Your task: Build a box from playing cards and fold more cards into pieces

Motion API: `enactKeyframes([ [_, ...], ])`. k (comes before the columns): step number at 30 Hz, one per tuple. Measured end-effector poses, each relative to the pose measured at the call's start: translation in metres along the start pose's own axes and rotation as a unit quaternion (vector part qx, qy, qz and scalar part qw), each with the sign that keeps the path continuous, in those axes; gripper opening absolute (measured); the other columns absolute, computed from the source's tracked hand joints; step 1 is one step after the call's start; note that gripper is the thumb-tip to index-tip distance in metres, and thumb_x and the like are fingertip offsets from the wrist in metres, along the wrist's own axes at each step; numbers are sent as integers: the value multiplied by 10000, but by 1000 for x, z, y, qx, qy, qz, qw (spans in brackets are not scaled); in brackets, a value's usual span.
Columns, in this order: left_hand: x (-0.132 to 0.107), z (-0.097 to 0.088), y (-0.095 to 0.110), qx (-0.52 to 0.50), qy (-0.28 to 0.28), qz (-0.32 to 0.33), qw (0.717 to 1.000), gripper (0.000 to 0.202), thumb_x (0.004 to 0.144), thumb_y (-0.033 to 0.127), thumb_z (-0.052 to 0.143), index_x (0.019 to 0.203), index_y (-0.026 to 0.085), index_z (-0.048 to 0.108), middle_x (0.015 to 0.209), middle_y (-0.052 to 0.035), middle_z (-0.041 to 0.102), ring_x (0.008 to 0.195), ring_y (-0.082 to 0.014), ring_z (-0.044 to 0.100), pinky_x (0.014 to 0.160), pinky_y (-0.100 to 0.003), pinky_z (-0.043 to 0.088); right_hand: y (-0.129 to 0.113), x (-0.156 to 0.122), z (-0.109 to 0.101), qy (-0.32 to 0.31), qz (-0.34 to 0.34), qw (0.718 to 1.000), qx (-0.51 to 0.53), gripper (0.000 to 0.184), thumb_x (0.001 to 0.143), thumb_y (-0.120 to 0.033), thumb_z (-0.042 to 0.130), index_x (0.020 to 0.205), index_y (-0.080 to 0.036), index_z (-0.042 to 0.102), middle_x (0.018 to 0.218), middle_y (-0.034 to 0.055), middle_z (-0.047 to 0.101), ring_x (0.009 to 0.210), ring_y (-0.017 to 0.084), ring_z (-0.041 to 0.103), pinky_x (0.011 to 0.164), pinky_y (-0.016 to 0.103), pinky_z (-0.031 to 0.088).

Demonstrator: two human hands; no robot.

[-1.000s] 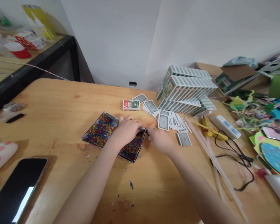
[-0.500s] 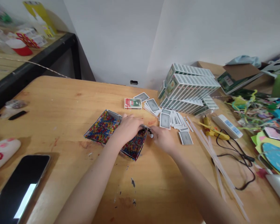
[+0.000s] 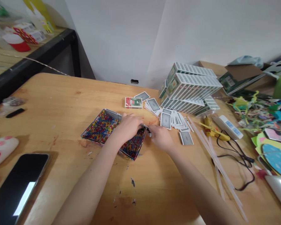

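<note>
A shallow open box [image 3: 96,128] with a multicoloured speckled inside sits tilted at an angle on the wooden table. My left hand [image 3: 129,126] reaches over it, its fingers closed on the far wall near the right corner. Close beside that corner, my right hand [image 3: 159,135] is closed in a pinch. A small dark and white piece shows at its fingertips, too small to name. Playing cards [image 3: 165,120] lie face down just beyond my right hand. Behind the box is a red and green card pack [image 3: 133,102].
Striped card packs [image 3: 193,89] are stacked against the wall. To the right lie clear glue sticks [image 3: 221,168], a yellow glue gun [image 3: 215,130], a power strip [image 3: 228,126] and coloured scraps [image 3: 245,109]. A phone [image 3: 18,187] lies at the front left of the table [image 3: 67,150].
The box has shifted slightly left in the view, with both hands staying at its right corner. The whole view has moved a little.
</note>
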State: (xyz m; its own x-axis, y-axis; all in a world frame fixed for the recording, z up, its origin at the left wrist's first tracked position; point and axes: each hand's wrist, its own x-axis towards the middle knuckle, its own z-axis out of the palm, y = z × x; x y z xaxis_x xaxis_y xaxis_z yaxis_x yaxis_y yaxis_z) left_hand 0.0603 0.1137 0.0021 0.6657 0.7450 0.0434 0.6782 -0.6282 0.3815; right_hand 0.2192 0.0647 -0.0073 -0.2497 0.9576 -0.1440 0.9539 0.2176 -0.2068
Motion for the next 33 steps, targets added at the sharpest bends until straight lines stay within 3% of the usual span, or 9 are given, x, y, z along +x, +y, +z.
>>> enactKeyframes([
  [9, -1, -4, -4, 38, 8, -5, 999, 205, 796, 129, 439, 675, 181, 596, 738, -54, 647, 838, -239, 532, 709, -373, 317, -6, 10, 4, 6, -6, 1000, -6, 199, 741, -92, 404, 809, -158, 579, 735, 65, 653, 667, 181, 578, 558, 243, 307],
  [15, -5, -9, -5, 20, -9, -6, 1000, 214, 787, 112, 445, 665, 181, 606, 738, -52, 645, 826, -226, 544, 714, -358, 319, -8, 3, 3, 40, 2, 985, 166, 209, 817, -133, 387, 877, -164, 585, 732, 43, 640, 667, 151, 569, 624, 235, 381],
  [17, -8, -16, -5, 9, -10, -2, 1000, 240, 771, 69, 433, 675, 187, 619, 733, -39, 651, 809, -211, 551, 712, -348, 315, -4, -4, 1, 61, -2, 959, 276, 207, 837, -202, 418, 984, -168, 560, 733, 29, 629, 641, 137, 563, 624, 239, 412],
  [19, -11, -26, -4, -2, 29, 5, 1000, 265, 771, 55, 430, 716, 207, 641, 746, -19, 666, 822, -203, 556, 726, -349, 306, 3, -11, -4, 66, -13, 912, 404, 281, 822, -320, 480, 1051, -165, 530, 714, 22, 604, 583, 126, 544, 567, 242, 442],
  [22, -16, -42, 2, -18, 175, 36, 984, 279, 806, 76, 436, 829, 249, 653, 844, 8, 693, 888, -194, 560, 774, -374, 283, 14, -21, -16, 55, -34, 803, 593, 424, 803, -488, 458, 1076, -169, 516, 813, 62, 596, 584, 135, 557, 496, 268, 490],
  [24, -20, -49, 8, -25, 289, 79, 954, 297, 829, 79, 419, 892, 261, 645, 920, 9, 696, 924, -187, 564, 802, -389, 272, 15, -28, -27, 38, -28, 749, 661, 463, 826, -536, 368, 1068, -174, 525, 871, 92, 601, 629, 164, 593, 486, 302, 519],
  [26, -22, -51, 13, -28, 373, 128, 918, 314, 844, 81, 406, 941, 273, 635, 965, 4, 693, 942, -185, 571, 811, -398, 270, 11, -34, -39, 20, -30, 727, 686, 505, 818, -566, 351, 1063, -166, 539, 920, 117, 604, 671, 193, 619, 498, 336, 541],
  [28, -24, -49, 17, -29, 411, 165, 896, 305, 847, 92, 422, 971, 283, 626, 984, 6, 689, 942, -185, 583, 812, -402, 273, 2, -41, -51, 31, -45, 714, 698, 507, 793, -576, 400, 1047, -165, 555, 936, 119, 605, 673, 199, 629, 498, 340, 550],
  [33, -21, -36, 20, -32, 403, 218, 888, 270, 841, 109, 462, 993, 274, 611, 994, 4, 687, 938, -178, 602, 815, -389, 311, -17, -48, -66, 40, 16, 685, 727, 259, 781, -396, 558, 831, -143, 581, 625, 24, 612, 506, 137, 610, 435, 252, 535],
])
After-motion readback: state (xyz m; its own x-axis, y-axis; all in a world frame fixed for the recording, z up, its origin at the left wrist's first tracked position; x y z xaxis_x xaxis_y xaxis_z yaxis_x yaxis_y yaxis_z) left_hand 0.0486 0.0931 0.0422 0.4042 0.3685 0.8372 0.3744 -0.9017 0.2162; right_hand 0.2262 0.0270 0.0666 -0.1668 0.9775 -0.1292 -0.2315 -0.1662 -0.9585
